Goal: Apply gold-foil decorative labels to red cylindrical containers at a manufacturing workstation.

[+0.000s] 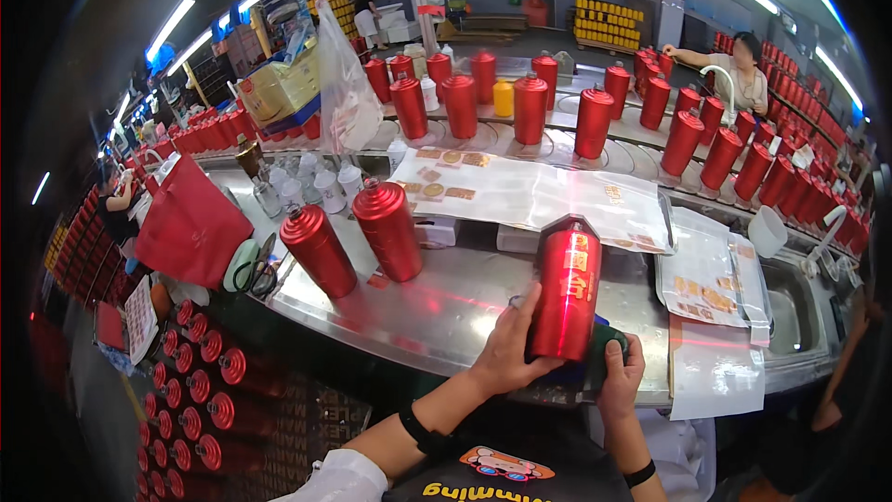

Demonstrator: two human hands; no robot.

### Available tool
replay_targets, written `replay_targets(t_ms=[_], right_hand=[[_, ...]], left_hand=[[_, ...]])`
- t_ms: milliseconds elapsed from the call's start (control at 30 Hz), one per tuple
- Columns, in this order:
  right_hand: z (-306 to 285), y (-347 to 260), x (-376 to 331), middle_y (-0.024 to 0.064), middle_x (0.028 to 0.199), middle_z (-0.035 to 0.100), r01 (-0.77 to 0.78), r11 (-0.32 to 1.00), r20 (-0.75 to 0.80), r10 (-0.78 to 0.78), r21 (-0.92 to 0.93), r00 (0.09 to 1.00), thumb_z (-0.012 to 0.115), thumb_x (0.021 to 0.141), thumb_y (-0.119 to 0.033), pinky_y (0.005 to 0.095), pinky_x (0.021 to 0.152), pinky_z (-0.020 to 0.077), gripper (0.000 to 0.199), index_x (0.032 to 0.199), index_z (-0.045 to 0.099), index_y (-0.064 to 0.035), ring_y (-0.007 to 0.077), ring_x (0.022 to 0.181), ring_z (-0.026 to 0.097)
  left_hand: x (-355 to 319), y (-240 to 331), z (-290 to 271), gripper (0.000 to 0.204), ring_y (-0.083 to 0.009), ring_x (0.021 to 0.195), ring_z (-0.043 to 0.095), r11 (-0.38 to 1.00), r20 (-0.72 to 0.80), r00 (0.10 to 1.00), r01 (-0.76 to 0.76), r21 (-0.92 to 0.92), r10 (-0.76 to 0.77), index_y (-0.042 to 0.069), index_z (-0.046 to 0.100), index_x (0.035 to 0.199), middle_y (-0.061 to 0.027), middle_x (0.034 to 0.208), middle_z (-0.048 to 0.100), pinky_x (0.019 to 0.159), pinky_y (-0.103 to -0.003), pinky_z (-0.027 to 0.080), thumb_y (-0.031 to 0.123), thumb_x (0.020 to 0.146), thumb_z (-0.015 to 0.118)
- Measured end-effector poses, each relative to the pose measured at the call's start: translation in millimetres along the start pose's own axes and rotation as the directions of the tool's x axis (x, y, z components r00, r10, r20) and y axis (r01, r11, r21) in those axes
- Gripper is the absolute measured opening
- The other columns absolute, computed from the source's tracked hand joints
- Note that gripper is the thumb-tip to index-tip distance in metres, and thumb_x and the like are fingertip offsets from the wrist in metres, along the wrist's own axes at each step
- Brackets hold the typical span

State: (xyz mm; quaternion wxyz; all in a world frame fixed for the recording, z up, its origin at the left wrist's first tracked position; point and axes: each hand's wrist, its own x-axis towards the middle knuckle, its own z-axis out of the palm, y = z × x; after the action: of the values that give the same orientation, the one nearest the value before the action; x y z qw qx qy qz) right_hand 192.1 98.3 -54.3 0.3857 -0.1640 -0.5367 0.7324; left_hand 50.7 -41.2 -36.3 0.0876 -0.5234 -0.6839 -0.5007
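A glossy red bottle (569, 293) with gold lettering down its front leans over the near edge of the metal worktable. My left hand (506, 344) grips its left side near the lower end, thumb along the wall. Close by its lower right, my right hand (621, 374) is closed on a dark green piece (602, 350) whose kind I cannot make out. Two more red bottles (318, 249) (386, 228) stand to the left on the table. Beyond the held bottle lies a white sheet of gold and brown decals (557, 191); another decal sheet (701, 270) lies at the right.
Red bottles (530, 110) line a curved conveyor behind the table. Scissors (255, 274) and small bottles (330, 191) sit at the left. A sink (790, 316) is at the right; more red bottles (200, 386) stand low left. Another person (743, 74) works across the conveyor.
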Motion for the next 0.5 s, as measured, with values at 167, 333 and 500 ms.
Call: replay_targets(t_ms=[167,333,500], right_hand=[[-5,4,0,-0.0004,0.088,0.058,0.012,0.999,-0.008,-0.012,-0.034,1.0,0.061,0.093,-0.016,0.0207,0.07,0.0431,0.018,0.101,0.053,-0.0017,0.0052,0.077,0.051],[-1,-3,-4,-0.002,0.083,0.056,-0.013,0.998,-0.03,0.011,-0.066,1.0,0.061,0.092,-0.015,0.0196,0.067,0.0411,0.018,0.102,0.053,-0.0018,0.0046,0.074,0.049],[0,-8,-4,-0.0027,0.083,0.056,-0.042,0.994,-0.04,0.038,-0.105,0.998,0.06,0.092,-0.015,0.0192,0.066,0.041,0.017,0.102,0.053,-0.0023,0.004,0.073,0.049]], left_hand=[[-11,11,-40,0.083,-0.0372,0.113,0.052,0.995,-0.083,0.996,-0.042,-0.091,0.035,-0.002,0.03,0.138,-0.0233,0.129,0.046,0.099,-0.046,0.038,0.04,0.08,0.072],[18,69,-126,0.053,-0.0343,0.094,0.059,0.777,-0.542,0.586,-0.587,0.228,0.602,-0.005,0.048,0.112,-0.0206,0.113,0.053,0.081,-0.047,0.048,0.036,0.086,0.068],[34,163,-156,0.04,-0.0191,0.127,0.044,0.317,-0.66,0.2,-0.947,0.06,0.725,0.018,0.05,0.133,-0.0106,0.138,0.048,0.108,-0.044,0.033,0.023,0.094,0.056]])
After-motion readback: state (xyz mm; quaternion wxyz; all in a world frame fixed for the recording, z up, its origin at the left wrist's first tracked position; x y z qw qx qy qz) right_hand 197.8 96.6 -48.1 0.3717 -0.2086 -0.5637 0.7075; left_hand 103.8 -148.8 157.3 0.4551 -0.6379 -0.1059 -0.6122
